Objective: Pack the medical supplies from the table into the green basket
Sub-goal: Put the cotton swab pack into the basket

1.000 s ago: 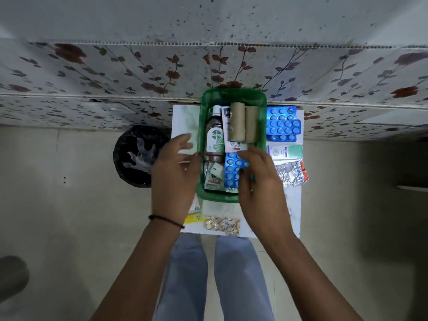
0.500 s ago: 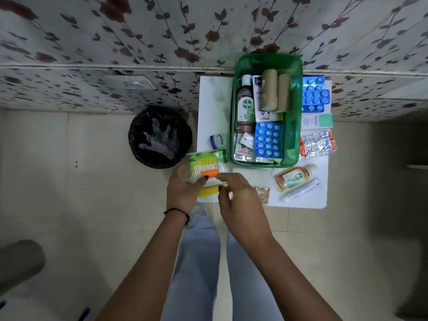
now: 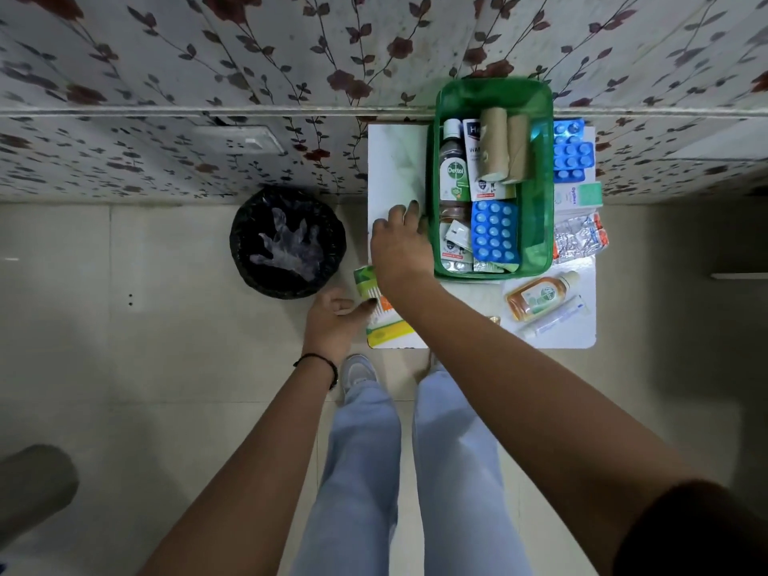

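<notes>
The green basket [image 3: 544,226] stands on the small white table [image 3: 395,168] against the wall. It holds a Dettol bottle [image 3: 453,168], two bandage rolls [image 3: 492,143], a blue blister pack [image 3: 494,236] and sachets. My right hand [image 3: 399,247] lies palm down on the table just left of the basket, and anything under it is hidden. My left hand [image 3: 332,322] is at the table's front left corner, thumb on top of a green and orange cotton swab pack [image 3: 386,332]. Right of the basket lie blue blisters [image 3: 571,153], a white-green box [image 3: 579,197] and silver blisters [image 3: 579,241].
A brown antiseptic bottle [image 3: 538,297] and a slim white tube [image 3: 557,320] lie on the table's front right. A black bin [image 3: 289,241] with a clear glove in it stands on the floor to the left. My legs are below the table's front edge.
My right hand left the cotton swab pack and moved up to the spot left of the basket, covering the small blue-white item there. The left hand stays at the pack.
</notes>
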